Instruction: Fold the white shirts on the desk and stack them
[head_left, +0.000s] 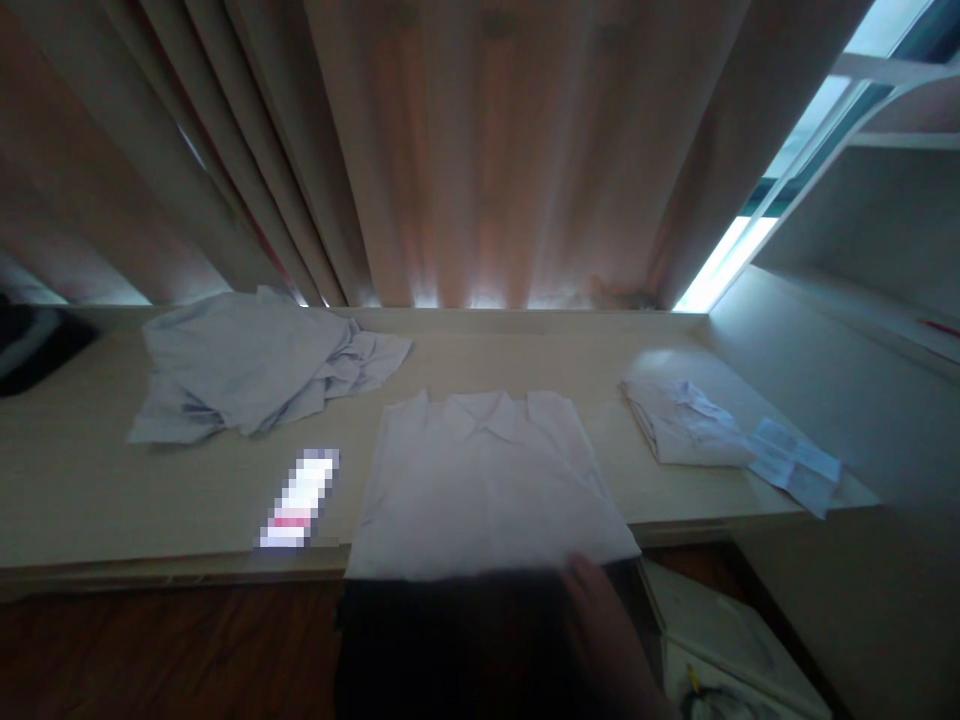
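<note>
A white collared shirt [487, 480] lies flat on the pale tabletop [112, 480], its lower edge hanging over the front edge. My right hand [607, 640] is low at the front, fingertips close to the shirt's bottom right corner; I cannot see whether it touches or grips the cloth. A dark garment or surface [450, 640] sits below the shirt's hem. My left hand is out of sight.
A loose pile of light blue shirts [255, 370] lies at the back left. A folded white shirt [682, 425] and a paper slip [795, 465] rest at the right. Curtains [480, 150] hang behind, shelving [862, 220] stands right, a dark object [30, 345] far left.
</note>
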